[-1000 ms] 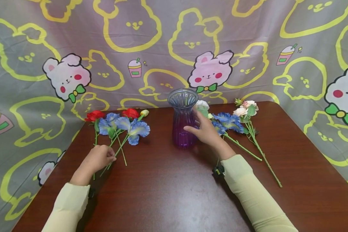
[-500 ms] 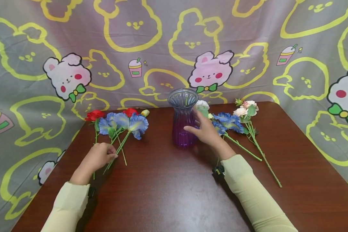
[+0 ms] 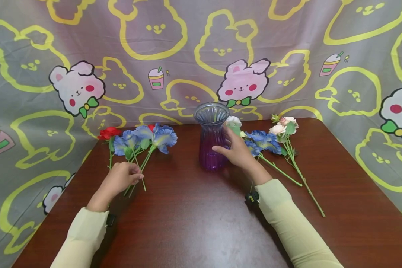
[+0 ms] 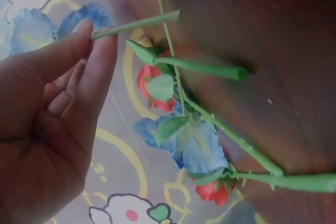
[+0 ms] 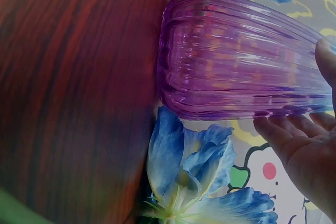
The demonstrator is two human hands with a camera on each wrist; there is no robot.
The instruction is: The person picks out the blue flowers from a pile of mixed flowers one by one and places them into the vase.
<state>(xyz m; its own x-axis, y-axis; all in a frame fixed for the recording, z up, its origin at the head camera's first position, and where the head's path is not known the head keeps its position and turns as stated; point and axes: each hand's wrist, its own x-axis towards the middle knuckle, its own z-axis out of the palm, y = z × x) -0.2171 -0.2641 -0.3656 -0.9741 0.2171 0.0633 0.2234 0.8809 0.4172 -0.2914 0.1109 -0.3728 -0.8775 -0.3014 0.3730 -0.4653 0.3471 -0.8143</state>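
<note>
My left hand (image 3: 118, 178) pinches the stem of a blue iris (image 3: 165, 137) between thumb and fingers. In the left wrist view the cut end of that stem (image 4: 139, 24) juts out past the fingertips. Beside it lie another blue iris (image 3: 123, 144) and a red rose (image 3: 109, 133); a second red flower is mostly hidden behind the held iris. A ribbed glass vase (image 3: 210, 149), purple below and bluish at the flared rim, stands upright mid-table. My right hand (image 3: 238, 152) holds its right side, with the thumb in front and the fingers partly hidden behind.
Right of the vase lie a white flower (image 3: 233, 122), a blue iris (image 3: 264, 139) and pale pink roses (image 3: 286, 126) on long stems. The brown table (image 3: 194, 223) ends at a patterned curtain (image 3: 187, 44) behind and at both sides.
My left hand has moved slightly right and away from me with the iris, whose bloom has turned and now covers most of a red flower. The right hand and vase stay still.
</note>
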